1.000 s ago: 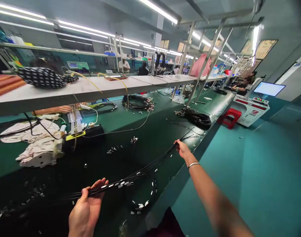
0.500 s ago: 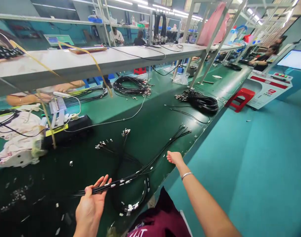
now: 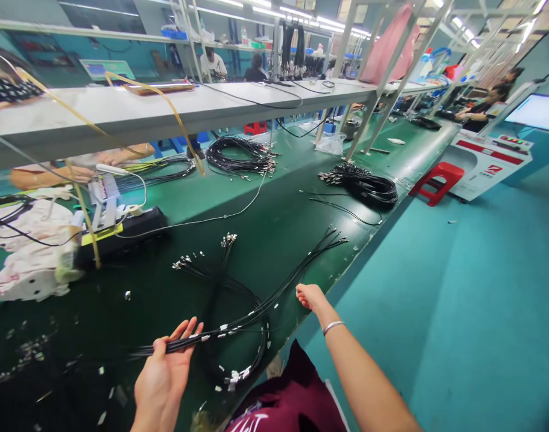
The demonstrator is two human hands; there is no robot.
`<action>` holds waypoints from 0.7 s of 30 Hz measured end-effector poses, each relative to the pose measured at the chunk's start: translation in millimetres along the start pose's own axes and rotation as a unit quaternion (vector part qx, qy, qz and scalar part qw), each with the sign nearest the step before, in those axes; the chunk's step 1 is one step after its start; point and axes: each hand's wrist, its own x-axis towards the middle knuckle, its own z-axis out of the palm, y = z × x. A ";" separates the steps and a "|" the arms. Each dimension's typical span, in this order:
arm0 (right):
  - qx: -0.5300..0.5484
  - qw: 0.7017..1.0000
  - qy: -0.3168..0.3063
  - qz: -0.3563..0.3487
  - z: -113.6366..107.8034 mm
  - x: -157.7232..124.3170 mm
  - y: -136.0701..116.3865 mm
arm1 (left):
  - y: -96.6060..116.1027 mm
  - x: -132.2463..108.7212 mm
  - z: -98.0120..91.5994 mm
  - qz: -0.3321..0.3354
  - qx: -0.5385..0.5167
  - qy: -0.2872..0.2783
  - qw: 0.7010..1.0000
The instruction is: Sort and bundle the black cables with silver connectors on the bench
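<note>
A bundle of thin black cables (image 3: 274,297) with small metal terminals lies stretched across the green bench (image 3: 278,222). My left hand (image 3: 164,375) is palm up near the front edge and holds one end of the bundle under its thumb. My right hand (image 3: 310,296) rests at the bundle further along, by the bench edge, with its fingers curled. Whether it pinches the cables is unclear. A loop of the same cables (image 3: 251,354) curls on the bench between my hands. A second crossed set of cables (image 3: 202,270) lies just beyond.
Coiled cable bundles (image 3: 242,159) (image 3: 368,187) lie further up the bench. A black box (image 3: 121,231) and white cloth (image 3: 26,252) sit left under a long shelf (image 3: 166,108). A co-worker's arms (image 3: 76,171) rest opposite. A red stool (image 3: 436,180) and a machine (image 3: 490,156) stand on the floor to the right.
My right hand has slid back along the cables from their far end toward my body. The view has tilted down. My left hand keeps its hold.
</note>
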 end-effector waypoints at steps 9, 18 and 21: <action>0.188 0.980 0.032 -0.052 -14.6 -3.9 -12.1 | -1.8 -4.5 -3.5 -0.018 -0.004 -0.004 1.000; 0.175 0.983 0.020 -0.046 -4.7 -7.7 -3.9 | -5.7 -4.2 -6.0 -0.015 -0.032 -0.010 0.999; 0.135 0.990 0.012 -0.049 -3.4 -7.0 -2.8 | -6.2 -5.1 -7.1 -0.020 -0.040 -0.009 0.999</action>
